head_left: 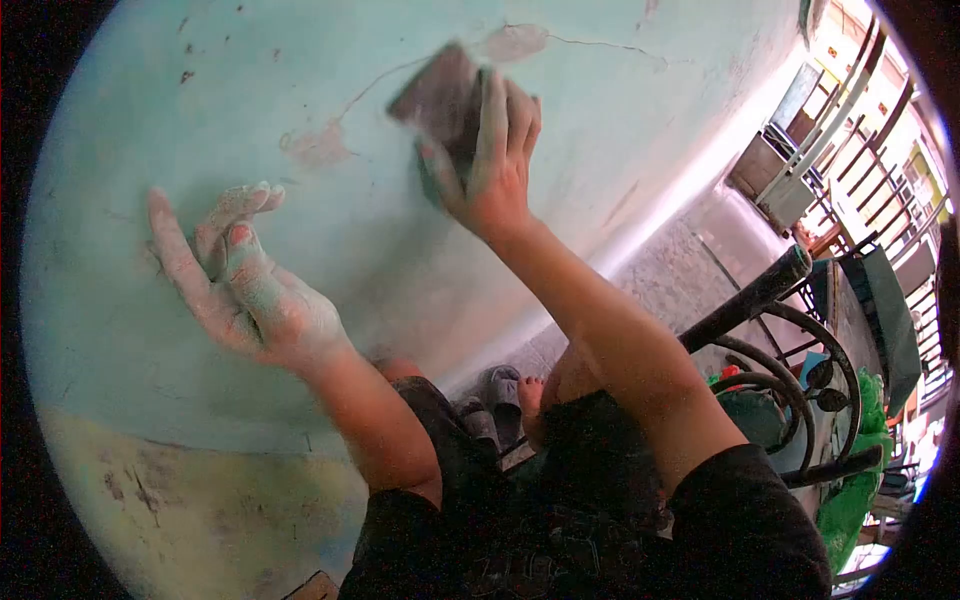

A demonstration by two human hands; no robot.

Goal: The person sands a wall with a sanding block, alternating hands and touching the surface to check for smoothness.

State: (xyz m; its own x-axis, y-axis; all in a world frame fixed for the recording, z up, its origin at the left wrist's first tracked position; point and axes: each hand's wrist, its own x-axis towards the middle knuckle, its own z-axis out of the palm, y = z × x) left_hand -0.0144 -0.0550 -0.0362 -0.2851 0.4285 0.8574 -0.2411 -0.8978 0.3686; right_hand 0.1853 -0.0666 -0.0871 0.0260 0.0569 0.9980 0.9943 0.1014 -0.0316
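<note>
My right hand (500, 165) presses a dark brown-grey piece of sandpaper (437, 98) against the pale green wall (330, 60), fingers over its right side and thumb at its lower edge. Just above the sandpaper, a filled patch (515, 41) lies on a thin crack. Another rough patch (317, 145) shows lower left of it. White dust coats my left hand (250, 295), which is near the wall with nothing in it, its fingers apart and partly bent.
A black metal chair (750, 300) with curled bars stands close on my right, beside a green plastic bag (870, 460). Grey slippers (503, 395) lie on the floor by my foot. Farther right are metal railings (885, 190).
</note>
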